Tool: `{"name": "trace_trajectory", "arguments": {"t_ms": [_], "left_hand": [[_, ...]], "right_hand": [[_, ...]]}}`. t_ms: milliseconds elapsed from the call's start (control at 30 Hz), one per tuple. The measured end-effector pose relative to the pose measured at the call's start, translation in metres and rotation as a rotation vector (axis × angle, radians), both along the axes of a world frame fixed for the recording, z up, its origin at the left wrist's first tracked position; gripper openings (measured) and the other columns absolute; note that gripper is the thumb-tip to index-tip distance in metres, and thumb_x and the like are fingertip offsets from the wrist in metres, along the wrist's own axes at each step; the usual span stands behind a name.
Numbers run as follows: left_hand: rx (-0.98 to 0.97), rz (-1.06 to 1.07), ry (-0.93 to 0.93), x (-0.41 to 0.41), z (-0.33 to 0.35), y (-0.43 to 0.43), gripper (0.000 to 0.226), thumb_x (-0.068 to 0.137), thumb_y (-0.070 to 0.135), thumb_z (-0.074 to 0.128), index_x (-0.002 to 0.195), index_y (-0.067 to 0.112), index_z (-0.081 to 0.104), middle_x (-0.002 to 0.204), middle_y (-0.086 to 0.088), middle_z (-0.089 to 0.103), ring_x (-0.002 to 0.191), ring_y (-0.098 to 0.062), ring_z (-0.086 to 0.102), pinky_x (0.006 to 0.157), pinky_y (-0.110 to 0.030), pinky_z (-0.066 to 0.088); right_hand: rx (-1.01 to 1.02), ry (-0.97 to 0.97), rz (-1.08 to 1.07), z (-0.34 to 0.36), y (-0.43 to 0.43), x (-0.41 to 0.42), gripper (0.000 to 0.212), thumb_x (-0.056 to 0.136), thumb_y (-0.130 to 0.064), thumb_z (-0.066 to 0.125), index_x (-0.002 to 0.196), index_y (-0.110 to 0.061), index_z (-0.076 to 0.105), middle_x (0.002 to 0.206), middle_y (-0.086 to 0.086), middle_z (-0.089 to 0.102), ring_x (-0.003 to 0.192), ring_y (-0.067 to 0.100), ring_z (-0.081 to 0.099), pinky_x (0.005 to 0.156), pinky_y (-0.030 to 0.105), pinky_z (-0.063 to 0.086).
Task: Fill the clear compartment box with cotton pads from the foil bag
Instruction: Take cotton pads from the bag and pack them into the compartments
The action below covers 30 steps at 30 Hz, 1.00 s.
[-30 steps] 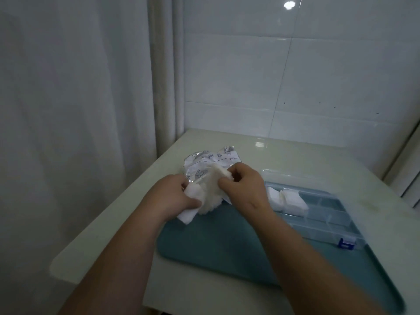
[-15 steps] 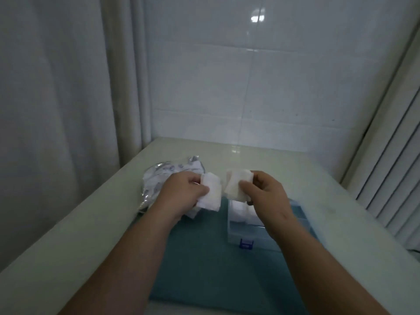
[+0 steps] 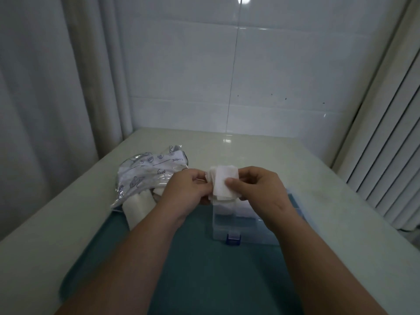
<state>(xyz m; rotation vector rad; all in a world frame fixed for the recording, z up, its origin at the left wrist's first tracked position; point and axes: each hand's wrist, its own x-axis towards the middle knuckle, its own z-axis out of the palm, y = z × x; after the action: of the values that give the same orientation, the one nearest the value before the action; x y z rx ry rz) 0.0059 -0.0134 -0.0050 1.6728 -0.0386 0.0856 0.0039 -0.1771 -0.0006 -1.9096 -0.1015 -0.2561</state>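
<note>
A small stack of white cotton pads (image 3: pixel 223 181) is held above the clear compartment box (image 3: pixel 241 226). My left hand (image 3: pixel 185 192) pinches the stack's left edge and my right hand (image 3: pixel 256 189) pinches its right side, thumb on the front pad. The box sits on a teal mat (image 3: pixel 204 269), its blue latch (image 3: pixel 232 239) facing me; my hands hide much of it, and white pads show in its far compartments. The crumpled foil bag (image 3: pixel 145 176) lies to the left, with more white pads (image 3: pixel 138 205) spilling from its mouth.
The pale table (image 3: pixel 250 146) ends at a tiled wall behind, a curtain (image 3: pixel 45 87) hangs at the left and slatted blinds (image 3: pixel 386 155) stand at the right. The table's left edge runs close to the bag.
My hands, each holding pads apart half a second ago, have come together so the pads form one stack over the box. The camera view has swung right and centred on the box.
</note>
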Motion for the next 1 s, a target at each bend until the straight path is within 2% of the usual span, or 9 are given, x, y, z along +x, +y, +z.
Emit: {"name": "trace_trajectory", "arguments": {"t_ms": [133,267,400,467,533,633,733,867,1000], "left_hand": [[-0.05,-0.08,-0.007,-0.001,-0.002,0.001,0.024,0.084,-0.008,0.061,0.081,0.014,0.07,0.072,-0.008,0.074,0.064,-0.017,0.067,0.064,-0.031,0.058],[-0.091,-0.159,0.037,0.0,-0.001,0.001,0.033,0.084,-0.009,0.055,0.076,0.015,0.076,0.083,-0.014,0.074,0.073,-0.023,0.068,0.074,-0.037,0.058],[-0.206,-0.19,0.075,0.002,0.001,0.002,0.015,0.088,0.003,0.057,0.089,0.005,0.071,0.083,-0.018,0.069,0.069,-0.026,0.066,0.066,-0.034,0.057],[-0.122,-0.166,0.037,0.002,-0.002,0.001,0.01,0.087,0.007,0.065,0.096,0.005,0.069,0.089,-0.018,0.072,0.076,-0.028,0.069,0.069,-0.038,0.06],[-0.068,-0.139,0.035,0.002,-0.003,0.001,0.014,0.083,0.0,0.068,0.096,0.006,0.067,0.093,-0.019,0.071,0.08,-0.028,0.07,0.069,-0.04,0.061],[-0.103,-0.151,0.058,0.002,-0.003,0.003,0.021,0.081,-0.011,0.064,0.092,0.007,0.062,0.09,-0.017,0.068,0.078,-0.026,0.067,0.07,-0.038,0.06],[-0.042,-0.165,0.044,0.001,-0.004,0.007,0.023,0.08,-0.01,0.065,0.088,0.011,0.061,0.082,-0.01,0.07,0.075,-0.022,0.066,0.071,-0.035,0.056],[-0.041,-0.114,0.05,0.001,-0.002,0.008,0.016,0.077,0.002,0.065,0.086,0.015,0.065,0.087,-0.009,0.068,0.082,-0.023,0.062,0.073,-0.034,0.049],[-0.288,0.006,0.044,-0.001,0.0,0.0,0.019,0.086,0.032,0.059,0.093,0.016,0.068,0.091,-0.005,0.074,0.089,-0.023,0.066,0.081,-0.037,0.05]], "right_hand": [[-0.04,-0.014,-0.042,-0.001,0.0,-0.001,0.02,0.076,-0.023,0.081,0.087,-0.02,0.065,0.083,-0.001,0.069,0.077,0.017,0.067,0.066,0.026,0.059],[-0.089,-0.041,-0.073,-0.001,-0.003,-0.003,0.022,0.073,-0.023,0.083,0.081,-0.019,0.064,0.08,-0.002,0.068,0.075,0.018,0.066,0.07,0.031,0.059],[-0.099,-0.067,-0.069,-0.002,-0.005,-0.006,0.013,0.081,-0.019,0.077,0.088,-0.027,0.069,0.085,-0.012,0.07,0.08,0.005,0.066,0.078,0.024,0.056],[-0.11,-0.08,-0.027,-0.001,-0.004,-0.008,0.016,0.084,-0.018,0.073,0.096,-0.027,0.07,0.089,-0.015,0.069,0.083,0.002,0.065,0.076,0.017,0.053],[-0.145,-0.077,0.008,-0.001,-0.002,-0.009,0.023,0.085,-0.016,0.071,0.104,-0.03,0.066,0.095,-0.019,0.065,0.084,0.002,0.063,0.069,0.012,0.05],[-0.181,0.002,0.076,-0.004,-0.002,-0.01,0.039,0.082,-0.017,0.07,0.112,-0.035,0.054,0.104,-0.017,0.057,0.084,0.009,0.06,0.062,0.016,0.051],[-0.217,0.018,0.092,-0.005,-0.001,-0.013,0.033,0.081,-0.019,0.069,0.107,-0.032,0.055,0.099,-0.012,0.059,0.081,0.01,0.059,0.057,0.017,0.048],[-0.247,-0.023,0.08,-0.004,0.0,-0.014,0.021,0.08,-0.019,0.071,0.096,-0.029,0.061,0.091,-0.008,0.065,0.079,0.011,0.063,0.067,0.027,0.057],[-0.286,-0.003,0.105,-0.004,0.001,-0.015,0.02,0.079,-0.019,0.073,0.091,-0.029,0.06,0.087,-0.009,0.064,0.073,0.007,0.062,0.059,0.018,0.049]]}}
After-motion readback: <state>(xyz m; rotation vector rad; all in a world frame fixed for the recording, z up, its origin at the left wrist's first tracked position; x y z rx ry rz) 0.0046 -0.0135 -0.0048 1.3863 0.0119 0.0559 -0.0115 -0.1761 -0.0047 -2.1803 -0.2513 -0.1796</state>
